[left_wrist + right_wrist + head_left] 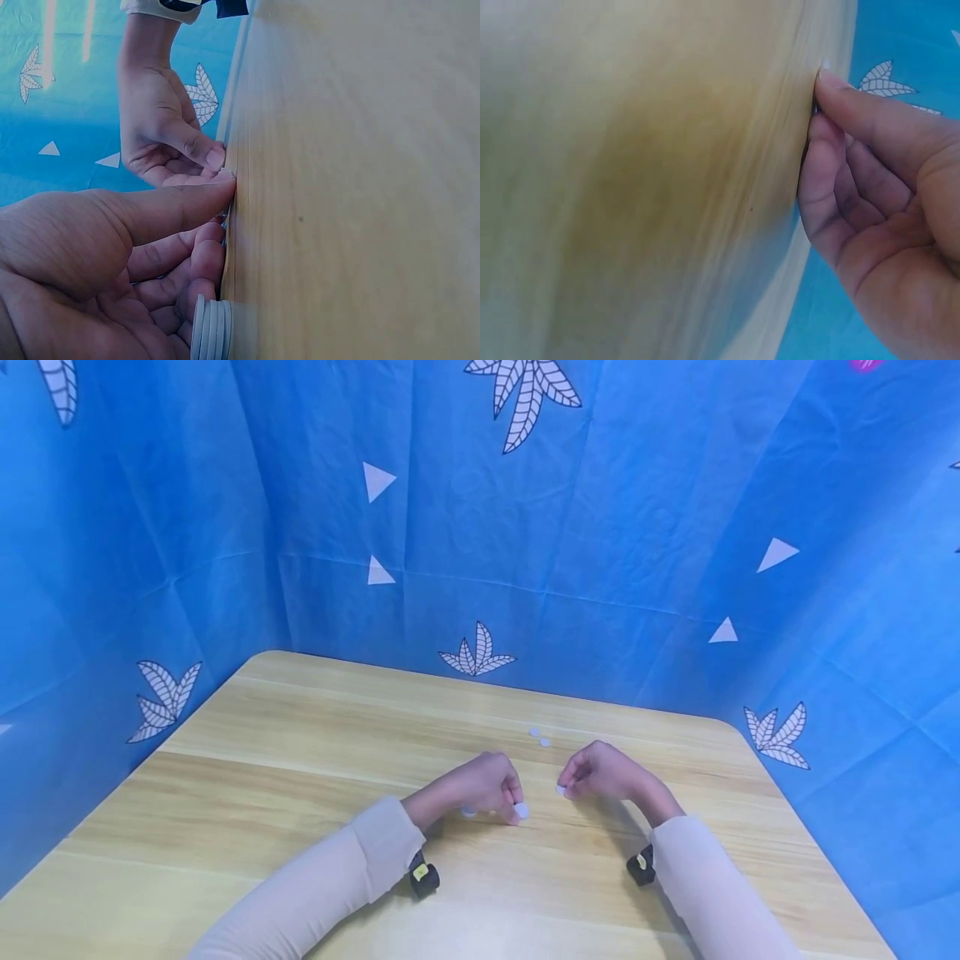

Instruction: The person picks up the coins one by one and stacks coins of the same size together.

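Observation:
My left hand (491, 781) bends down to the middle of the wooden table, thumb and fingertips pinching a small round white disc (521, 810). Facing it, my right hand (603, 770) pinches another white disc (561, 790) close over the tabletop. In the right wrist view the right thumb (847, 94) and fingers meet at the table surface, mostly hiding that disc. A short stack of several white discs (212, 330) stands beside the left hand's curled fingers; from the head it is partly covered by that hand.
Beyond the hands, two loose white discs, a farther one (534, 732) and a nearer one (545, 742), lie flat on the wooden table (300, 718). Blue patterned cloth (480, 510) hangs along the table's back and sides. Both wrists carry black cameras.

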Tool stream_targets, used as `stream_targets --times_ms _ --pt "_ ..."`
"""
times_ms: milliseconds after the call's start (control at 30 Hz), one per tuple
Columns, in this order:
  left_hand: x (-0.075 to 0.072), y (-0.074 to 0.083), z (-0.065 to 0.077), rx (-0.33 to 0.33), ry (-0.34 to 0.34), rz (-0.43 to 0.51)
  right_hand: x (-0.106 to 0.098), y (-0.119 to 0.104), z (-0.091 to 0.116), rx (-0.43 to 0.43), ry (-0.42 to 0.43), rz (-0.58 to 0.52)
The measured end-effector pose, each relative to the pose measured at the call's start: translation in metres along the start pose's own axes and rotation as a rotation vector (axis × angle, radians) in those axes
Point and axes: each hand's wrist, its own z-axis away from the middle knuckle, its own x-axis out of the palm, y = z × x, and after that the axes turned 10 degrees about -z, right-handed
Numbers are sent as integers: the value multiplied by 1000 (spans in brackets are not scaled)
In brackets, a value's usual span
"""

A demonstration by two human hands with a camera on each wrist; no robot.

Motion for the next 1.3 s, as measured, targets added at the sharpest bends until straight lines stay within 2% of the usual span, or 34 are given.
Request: stream_targets --times_ms 433,667,867,1300 --pt "-1 4 -1 -12 -11 -16 6 -1 13 -6 -15 -40" --pt "0 4 -1 -17 -14 -17 13 -6 20 -44 -17 6" --pt "0 4 -2 -20 -16 -18 17 -8 24 -77 -53 15" --pt "1 2 -2 -29 -18 -21 18 -2 26 -86 -74 -49"
